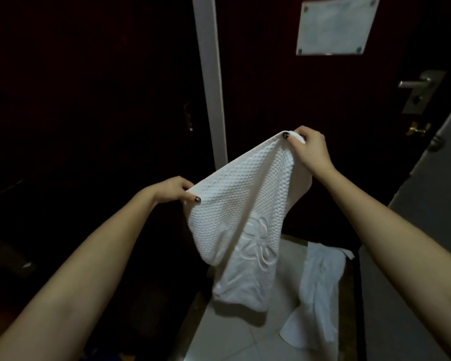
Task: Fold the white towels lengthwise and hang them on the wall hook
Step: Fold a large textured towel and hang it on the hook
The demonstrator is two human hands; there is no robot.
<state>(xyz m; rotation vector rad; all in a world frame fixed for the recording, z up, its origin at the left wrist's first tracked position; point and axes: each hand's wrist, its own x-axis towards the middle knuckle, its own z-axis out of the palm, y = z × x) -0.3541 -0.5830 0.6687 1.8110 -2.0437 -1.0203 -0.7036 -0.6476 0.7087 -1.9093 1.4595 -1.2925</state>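
The whole left half of the frame is sitting in darkness too deep to read. The plaque [336, 24] in the upper right is showing blurred, its text illegible. The white towel [241, 212] is hiding some fingers of the left grip [176, 190] and the right grip [310, 148], and is covering part of the floor [232, 340] behind it. Both forearms are running off the lower edges.

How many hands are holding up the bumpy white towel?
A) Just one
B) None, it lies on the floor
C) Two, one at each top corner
C: the left hand and the right hand each pinch a top corner of the white towel, which hangs between them.
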